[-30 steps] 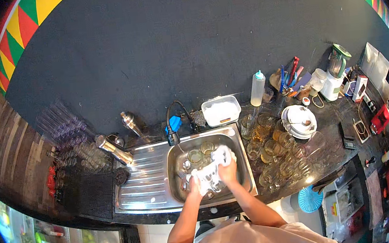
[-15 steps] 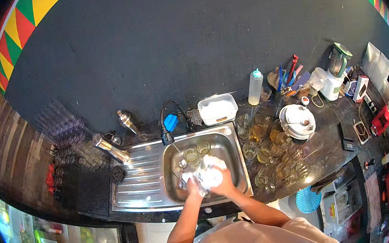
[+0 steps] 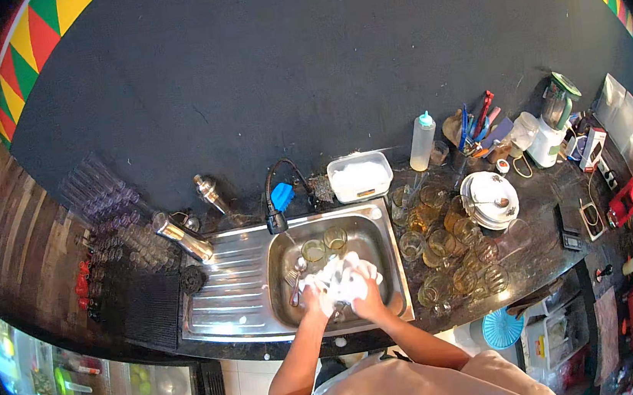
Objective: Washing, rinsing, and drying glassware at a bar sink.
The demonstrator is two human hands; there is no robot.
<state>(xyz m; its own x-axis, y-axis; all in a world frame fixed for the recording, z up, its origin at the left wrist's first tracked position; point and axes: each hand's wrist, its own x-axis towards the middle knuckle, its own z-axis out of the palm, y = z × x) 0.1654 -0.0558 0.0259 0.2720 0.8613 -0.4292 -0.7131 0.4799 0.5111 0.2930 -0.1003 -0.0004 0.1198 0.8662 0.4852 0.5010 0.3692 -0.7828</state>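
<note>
Sudsy item, shape hidden by foam | dark counter stretches before us | sink set in it, beneath the item | plates stacked at right | we see left hand and right hand both clamped on the item | two tumblers sit in the sink | cutlery lies near them

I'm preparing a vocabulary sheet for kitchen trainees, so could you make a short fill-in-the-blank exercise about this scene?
1. The foam around the left hand and right hand is ____ in colour.
2. Beyond the hands, ____ glasses show in the sink.
3. The stacked plates are to the ____ of the sink.
4. The faucet is ____ in colour.

Missing words: white; two; right; black.
</note>
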